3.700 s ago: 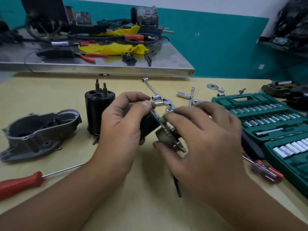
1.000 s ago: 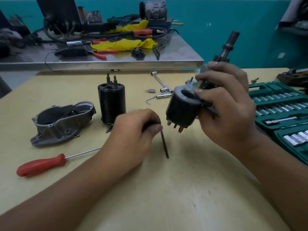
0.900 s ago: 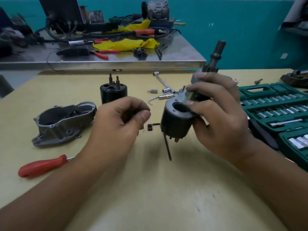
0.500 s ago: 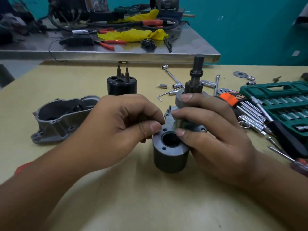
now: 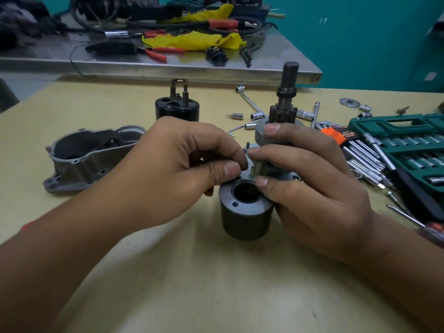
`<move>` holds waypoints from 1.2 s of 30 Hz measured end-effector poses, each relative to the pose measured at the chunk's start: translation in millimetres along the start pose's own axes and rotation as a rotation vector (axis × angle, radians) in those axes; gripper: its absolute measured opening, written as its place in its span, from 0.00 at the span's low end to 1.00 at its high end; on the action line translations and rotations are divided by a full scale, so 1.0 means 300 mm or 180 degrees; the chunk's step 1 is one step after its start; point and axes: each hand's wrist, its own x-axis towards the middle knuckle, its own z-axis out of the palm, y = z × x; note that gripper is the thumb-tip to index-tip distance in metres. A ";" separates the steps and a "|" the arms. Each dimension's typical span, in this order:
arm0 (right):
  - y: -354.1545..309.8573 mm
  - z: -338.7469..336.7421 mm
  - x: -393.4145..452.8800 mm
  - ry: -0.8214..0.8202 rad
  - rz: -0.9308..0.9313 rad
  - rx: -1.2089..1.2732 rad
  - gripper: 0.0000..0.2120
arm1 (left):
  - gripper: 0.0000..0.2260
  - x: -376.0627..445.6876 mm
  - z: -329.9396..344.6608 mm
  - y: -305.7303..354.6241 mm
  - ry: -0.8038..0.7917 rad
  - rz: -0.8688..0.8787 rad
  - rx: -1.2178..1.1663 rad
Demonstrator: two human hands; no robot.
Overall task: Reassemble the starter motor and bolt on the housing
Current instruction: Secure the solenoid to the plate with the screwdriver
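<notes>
starter motor assembly stands upright on the yellow worktop, centre of view, between both hands. grey cylinder at front with an open round bore in its top face; flat plate behind it; geared shaft rises upright at the back.

right hand wraps the assembly from the right side: upper fingers curled round the grey collar below the gear, lower fingers on the plate, one fingertip at the rim of the bore.

left hand comes in from the left, fingers curled, thumb and forefinger pressed together at the plate just above the cylinder's top edge. whether a small part sits in that pinch cannot be told; fingertips hide it. left and right fingertips nearly meet over the plate.

aluminium housing lies open side up on the worktop, left of the left hand, apart from it. black cylinder with two studs stands behind the left hand, partly hidden by it.

green socket set case open at far right. hex keys in an orange holder just beside the right hand. loose sockets and an l-shaped wrench behind the assembly. steel table beyond, with yellow cloth and red-handled pliers.
</notes>
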 end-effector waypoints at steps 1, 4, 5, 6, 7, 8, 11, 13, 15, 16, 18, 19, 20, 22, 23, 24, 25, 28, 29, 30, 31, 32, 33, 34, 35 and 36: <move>-0.001 -0.001 0.000 0.0001 0.0006 -0.0003 0.07 | 0.07 0.003 -0.002 0.000 -0.0040 -0.0043 0.0020; -0.001 -0.003 0.001 -0.0014 0.0017 -0.0024 0.07 | 0.08 0.008 -0.001 -0.002 -0.0106 -0.0180 0.0029; -0.001 -0.003 0.002 -0.0010 0.0015 -0.0029 0.07 | 0.07 0.008 0.001 -0.001 -0.0124 -0.0203 0.0001; -0.001 -0.003 0.002 -0.0012 0.0012 -0.0032 0.07 | 0.06 0.007 0.003 0.003 -0.0154 -0.0213 -0.0041; -0.001 -0.004 0.003 -0.0020 0.0006 -0.0036 0.07 | 0.05 0.006 0.005 0.009 -0.0183 -0.0220 -0.0080; -0.002 -0.004 0.003 -0.0031 -0.0001 -0.0039 0.07 | 0.05 0.006 0.008 0.012 -0.0192 -0.0229 -0.0097; -0.001 -0.007 0.003 -0.0058 -0.0004 -0.0012 0.07 | 0.04 0.008 0.007 0.014 -0.0206 -0.0286 0.0005; -0.001 -0.006 0.004 -0.0046 -0.0005 0.0003 0.08 | 0.05 0.008 0.002 0.020 -0.0193 -0.0266 0.0160; -0.004 -0.005 0.005 -0.0008 -0.0025 0.0004 0.08 | 0.05 0.005 -0.005 0.024 -0.0222 -0.0301 0.0087; -0.007 -0.005 0.005 0.0020 -0.0035 0.0008 0.09 | 0.04 0.004 -0.010 0.024 -0.0244 -0.0354 -0.0095; -0.010 -0.006 0.006 0.0057 -0.0049 0.0006 0.09 | 0.01 0.000 -0.018 0.022 -0.0277 -0.0496 -0.0388; -0.009 -0.006 0.005 0.0053 -0.0055 -0.0001 0.09 | 0.02 -0.001 -0.019 0.021 -0.0279 -0.0544 -0.0414; -0.009 -0.006 0.005 0.0038 -0.0057 -0.0010 0.09 | 0.03 -0.003 -0.019 0.019 -0.0257 -0.0563 -0.0388; -0.006 -0.006 0.004 0.0012 -0.0050 -0.0025 0.08 | 0.03 -0.004 -0.012 0.021 -0.0144 -0.0541 -0.0333; -0.005 -0.006 0.003 0.0011 -0.0041 -0.0027 0.08 | 0.02 -0.005 -0.009 0.024 -0.0065 -0.0538 -0.0296; -0.003 -0.007 0.003 0.0012 -0.0030 -0.0025 0.08 | 0.03 -0.007 -0.005 0.023 0.0004 -0.0522 -0.0213; -0.002 -0.008 0.003 0.0010 -0.0019 -0.0022 0.08 | 0.03 -0.008 0.000 0.025 0.0043 -0.0532 -0.0175; -0.002 -0.008 0.002 -0.0003 -0.0006 -0.0012 0.08 | 0.03 -0.010 0.008 0.028 -0.0004 -0.0550 -0.0239; -0.002 -0.008 0.002 -0.0004 -0.0003 -0.0008 0.08 | 0.04 -0.010 0.009 0.030 0.0003 -0.0549 -0.0253; -0.002 -0.008 0.002 -0.0007 -0.0001 -0.0006 0.08 | 0.04 -0.008 0.010 0.028 0.0008 -0.0534 -0.0238; -0.002 -0.009 0.002 -0.0011 0.0001 -0.0003 0.08 | 0.02 -0.007 0.010 0.030 0.0007 -0.0518 -0.0189; -0.002 -0.009 0.003 -0.0013 -0.0002 0.0001 0.08 | 0.01 -0.007 0.008 0.030 -0.0019 -0.0459 -0.0085; -0.002 -0.010 0.003 -0.0015 -0.0006 0.0003 0.08 | 0.04 -0.006 0.005 0.030 -0.0028 -0.0434 0.0038; -0.002 -0.011 0.003 -0.0019 -0.0010 -0.0004 0.08 | 0.05 -0.004 -0.001 0.027 -0.0056 -0.0391 0.0147; -0.002 -0.012 0.003 -0.0025 -0.0013 -0.0013 0.08 | 0.06 -0.003 -0.007 0.026 -0.0083 -0.0361 0.0228; -0.002 -0.012 0.004 -0.0031 -0.0014 -0.0019 0.08 | 0.07 -0.004 -0.011 0.025 -0.0101 -0.0312 0.0293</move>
